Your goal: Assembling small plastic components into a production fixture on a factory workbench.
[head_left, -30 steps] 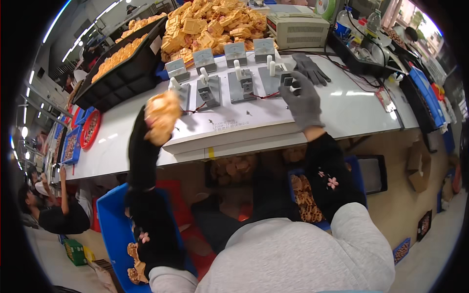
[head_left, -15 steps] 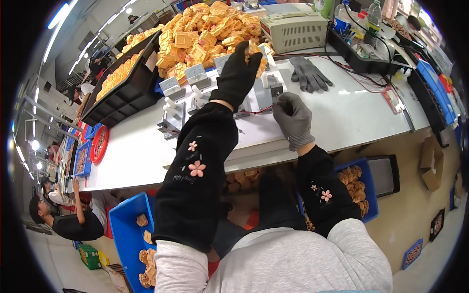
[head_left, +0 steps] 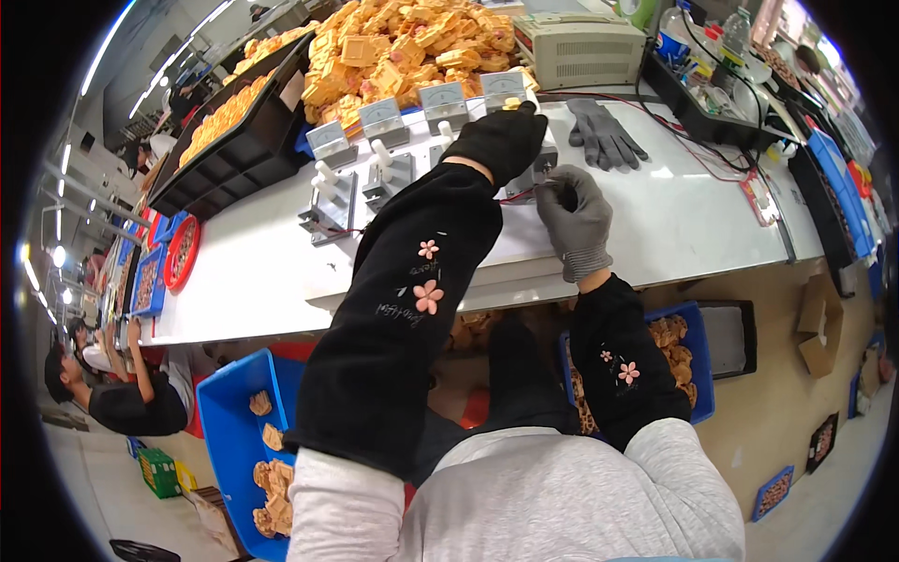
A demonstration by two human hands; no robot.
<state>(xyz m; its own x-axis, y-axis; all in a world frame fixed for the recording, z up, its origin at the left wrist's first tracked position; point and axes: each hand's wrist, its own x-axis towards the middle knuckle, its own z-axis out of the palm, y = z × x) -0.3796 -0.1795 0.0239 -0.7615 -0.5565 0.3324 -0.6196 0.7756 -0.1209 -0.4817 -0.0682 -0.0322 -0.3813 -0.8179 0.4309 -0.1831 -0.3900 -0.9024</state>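
Observation:
My left hand, in a black glove, is closed over the rightmost test fixture, its back toward me. A bit of a yellow plastic part peeks out at its fingertips; the rest is hidden. My right hand, in a grey glove, has its thumb and fingers curled together against the front edge of that fixture, by a small black block. What it pinches, if anything, cannot be seen. To the left stand grey fixtures with white posts and a row of analog dial meters.
Orange plastic parts are heaped behind the meters. A black crate is at the left, a beige instrument at the back. A loose grey glove lies right, near wires and a black tray. Blue bins stand below the table.
My left hand has come down and to the right from the heap side, bringing an orange-yellow part to the rightmost fixture. My right hand stays near that fixture, its fingers still curled.

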